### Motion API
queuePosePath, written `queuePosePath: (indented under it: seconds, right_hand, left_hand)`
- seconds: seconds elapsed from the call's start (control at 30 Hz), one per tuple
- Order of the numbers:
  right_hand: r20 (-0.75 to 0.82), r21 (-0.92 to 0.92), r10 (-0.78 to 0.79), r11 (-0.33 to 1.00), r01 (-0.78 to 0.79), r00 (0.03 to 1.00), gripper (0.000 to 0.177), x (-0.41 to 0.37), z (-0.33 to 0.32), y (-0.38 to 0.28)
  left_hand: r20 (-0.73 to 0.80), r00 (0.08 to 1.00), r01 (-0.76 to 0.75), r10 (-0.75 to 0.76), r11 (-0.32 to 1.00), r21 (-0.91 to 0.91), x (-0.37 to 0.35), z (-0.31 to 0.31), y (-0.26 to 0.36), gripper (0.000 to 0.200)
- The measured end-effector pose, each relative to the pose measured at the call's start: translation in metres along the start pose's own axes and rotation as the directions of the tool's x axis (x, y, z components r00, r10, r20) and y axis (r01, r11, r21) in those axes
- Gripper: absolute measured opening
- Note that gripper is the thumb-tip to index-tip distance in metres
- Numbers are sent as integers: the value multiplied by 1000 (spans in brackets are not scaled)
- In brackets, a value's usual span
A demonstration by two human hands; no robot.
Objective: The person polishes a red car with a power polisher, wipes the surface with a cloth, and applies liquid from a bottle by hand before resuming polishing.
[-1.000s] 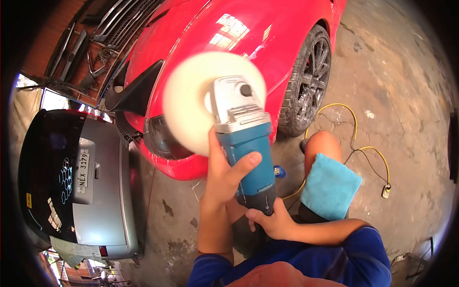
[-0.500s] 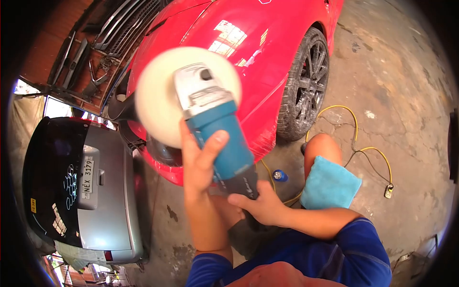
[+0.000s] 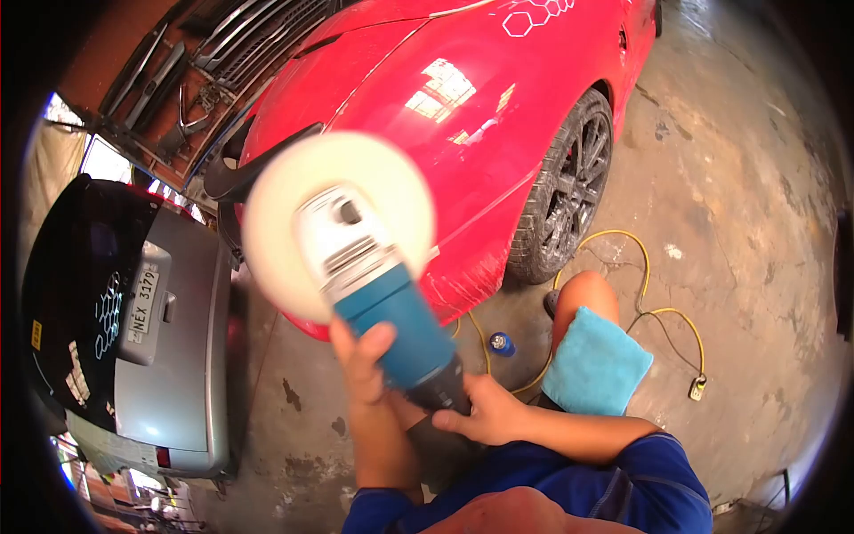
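Note:
A blue and silver polisher (image 3: pixel 396 325) with a round cream pad (image 3: pixel 396 182) is held up between both my hands, in front of the red car's (image 3: pixel 480 151) front corner. My left hand (image 3: pixel 360 360) is wrapped around the blue body just behind the silver head. Around the dark rear handle, my right hand (image 3: pixel 485 411) is closed. The pad overlaps the car's front in this view and hides part of it. A light-blue cloth (image 3: pixel 598 363) lies over my bent leg.
The car's front wheel (image 3: pixel 569 187) stands right of the polisher. A yellow cord (image 3: pixel 642 267) curls across the concrete floor to a plug end (image 3: pixel 696 388). A small blue bottle (image 3: pixel 503 344) stands below the bumper. A silver vehicle (image 3: pixel 173 356) is at left, with car parts on a rack (image 3: pixel 182 80) behind.
The polisher has moved slightly down and left, still in both hands. The view has shifted, showing more of the car's hood and a white hexagon decal.

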State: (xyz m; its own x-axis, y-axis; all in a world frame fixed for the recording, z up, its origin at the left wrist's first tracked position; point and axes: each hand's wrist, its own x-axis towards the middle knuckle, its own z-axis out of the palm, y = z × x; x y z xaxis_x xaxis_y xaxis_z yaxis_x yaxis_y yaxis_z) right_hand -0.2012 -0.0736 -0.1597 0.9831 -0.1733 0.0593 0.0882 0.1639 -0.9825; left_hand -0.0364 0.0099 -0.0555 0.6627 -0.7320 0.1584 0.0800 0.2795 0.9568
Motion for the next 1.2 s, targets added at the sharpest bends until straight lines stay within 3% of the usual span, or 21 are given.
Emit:
queuePosePath:
  seconds: [0.07, 0.1, 0.13, 0.2, 0.23, 0.27, 0.33, 0.37, 0.43, 0.53, 0.63, 0.7, 0.73, 0.8, 0.83, 0.97, 1.0, 1.03, 1.07, 1.1, 1.2]
  right_hand:
    - [17, -265, -116, 957, 116, 993, 58, 2, -12, -4]
    - [38, -391, -169, 905, 170, 985, 65, 4, -20, -4]
    - [-43, -618, -318, 753, 225, 947, 73, 2, -34, 0]
    - [-183, -799, -389, 595, 94, 903, 76, -5, -71, 6]
    - [-301, -829, -340, 555, -69, 891, 81, -16, -90, 24]
    - [-288, -940, -348, 279, -195, 892, 92, -27, -109, 21]
    - [-506, -860, -139, 152, -487, 851, 111, -56, -121, 26]
    - [-616, -765, 64, 186, -616, 785, 114, -68, -125, 27]
    - [-633, -685, 168, 333, -648, 755, 104, -85, -128, 32]
    - [-600, -426, 508, 451, -784, 618, 83, -77, -129, 2]
    - [-574, -119, 443, 787, -605, 689, 67, -63, -132, -18]
    - [-766, -66, 305, 838, -541, 566, 76, -61, -152, -24]
    - [-644, 80, 335, 924, -375, 688, 82, -47, -159, -43]
    - [-714, 155, 195, 981, -120, 672, 84, -14, -151, -63]
    - [-765, 128, 158, 987, -92, 625, 70, -1, -153, -73]
    - [-802, 1, -91, 988, 154, 590, 50, 64, -167, -109]
    - [-821, -139, -218, 973, 185, 527, 43, 87, -159, -116]
    - [-816, -330, -387, 922, 203, 429, 39, 110, -146, -122]
    - [-769, -470, -491, 868, 160, 408, 37, 125, -160, -117]
    - [-711, -551, -598, 801, 234, 371, 32, 147, -163, -110]
    - [-526, -763, -708, 638, 108, 470, 35, 187, -177, -89]
  left_hand:
    - [-83, 993, -93, 81, 985, -145, -25, -22, 7, 95]
    - [-19, 993, -119, 118, 968, -221, -34, -45, 7, 96]
    - [41, 986, -140, 160, 944, -298, -42, -74, 5, 97]
    - [121, 948, -220, 294, 881, -418, -44, -114, 12, 104]
    - [140, 915, -277, 378, 843, -461, -43, -124, 24, 109]
    - [68, 870, -408, 488, 791, -456, -45, -143, 25, 112]
    - [-37, 776, -589, 630, 702, -400, -49, -181, 31, 115]
    - [-2, 753, -609, 658, 697, -378, -45, -197, 44, 117]
    - [22, 732, -613, 681, 672, -416, -42, -223, 61, 121]
    - [55, 739, -626, 671, 714, -314, -38, -263, 86, 123]
    - [129, 715, -630, 687, 713, -309, -25, -280, 101, 124]
    - [105, 721, -636, 685, 715, -291, -23, -293, 103, 127]
    - [69, 737, -635, 672, 724, -271, -26, -300, 98, 128]
    - [-19, 730, -667, 683, 706, -238, -26, -299, 78, 130]
    - [-63, 725, -681, 686, 699, -220, -26, -298, 67, 131]
    - [-34, 705, -687, 709, 670, -282, -31, -285, 50, 128]
    - [16, 683, -692, 731, 653, -308, -31, -281, 53, 129]
    - [-37, 677, -719, 735, 650, -244, -37, -280, 53, 128]
    - [-90, 669, -739, 738, 649, -178, -42, -278, 52, 128]
    - [-142, 660, -751, 738, 651, -110, -47, -277, 52, 127]
    - [-218, 634, -762, 742, 648, -9, -56, -256, 56, 127]
